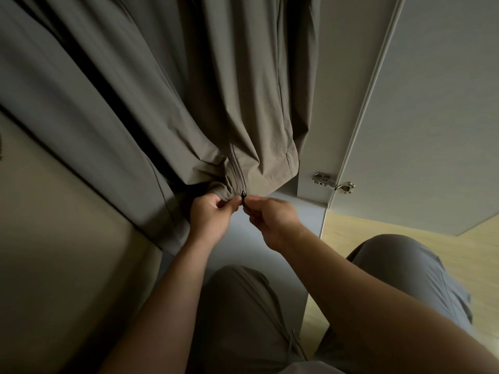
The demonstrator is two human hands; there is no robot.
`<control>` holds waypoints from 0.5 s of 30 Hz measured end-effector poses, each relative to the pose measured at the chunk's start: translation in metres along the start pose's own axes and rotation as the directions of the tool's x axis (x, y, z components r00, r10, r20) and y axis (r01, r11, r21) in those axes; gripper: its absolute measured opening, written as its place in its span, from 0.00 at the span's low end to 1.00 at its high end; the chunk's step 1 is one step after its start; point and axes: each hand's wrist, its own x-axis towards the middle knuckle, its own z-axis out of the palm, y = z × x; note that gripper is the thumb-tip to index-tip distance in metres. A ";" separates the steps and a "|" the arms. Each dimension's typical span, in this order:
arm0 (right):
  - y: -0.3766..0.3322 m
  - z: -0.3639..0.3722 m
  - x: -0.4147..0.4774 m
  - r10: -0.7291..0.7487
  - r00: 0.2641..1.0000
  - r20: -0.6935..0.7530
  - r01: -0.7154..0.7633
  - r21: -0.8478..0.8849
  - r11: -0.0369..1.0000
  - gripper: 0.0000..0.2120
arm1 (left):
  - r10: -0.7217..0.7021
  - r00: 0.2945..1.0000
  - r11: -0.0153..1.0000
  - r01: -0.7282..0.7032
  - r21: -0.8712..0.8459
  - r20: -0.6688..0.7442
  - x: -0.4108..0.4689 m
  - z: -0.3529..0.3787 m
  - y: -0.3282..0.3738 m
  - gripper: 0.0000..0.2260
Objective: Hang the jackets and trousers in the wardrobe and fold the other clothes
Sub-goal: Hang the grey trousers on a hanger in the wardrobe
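A khaki-brown jacket [243,103] hangs inside the wardrobe, its hem at the middle of the view. My left hand [210,214] pinches the hem just left of the zip's lower end. My right hand [272,220] pinches the small dark zip slider [243,196] at the bottom of the zip. The two hands almost touch. A grey garment [67,98] hangs to the left of the jacket. The hangers and rail are out of view above.
The wardrobe's side panel [313,130] stands right of the jacket, with a metal hinge [333,182] and the open door [432,117] beyond it. The wardrobe floor [259,255] lies under my hands. Wooden flooring [351,230] shows at right. My legs in grey trousers fill the bottom.
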 end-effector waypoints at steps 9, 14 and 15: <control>0.005 -0.017 -0.006 -0.368 0.880 0.300 0.475 -0.563 0.676 0.25 | -0.039 0.997 0.977 0.051 -0.205 0.063 0.006 -0.006 0.011 0.04; 0.008 -0.013 -0.008 -0.643 0.675 0.363 0.639 -0.723 0.263 0.15 | -0.057 0.992 0.975 0.081 -0.209 0.116 0.003 -0.015 0.015 0.06; 0.008 -0.013 -0.007 -0.659 0.652 0.375 0.647 -0.728 0.226 0.13 | -0.054 0.991 0.976 0.079 -0.205 0.126 0.003 -0.017 0.015 0.05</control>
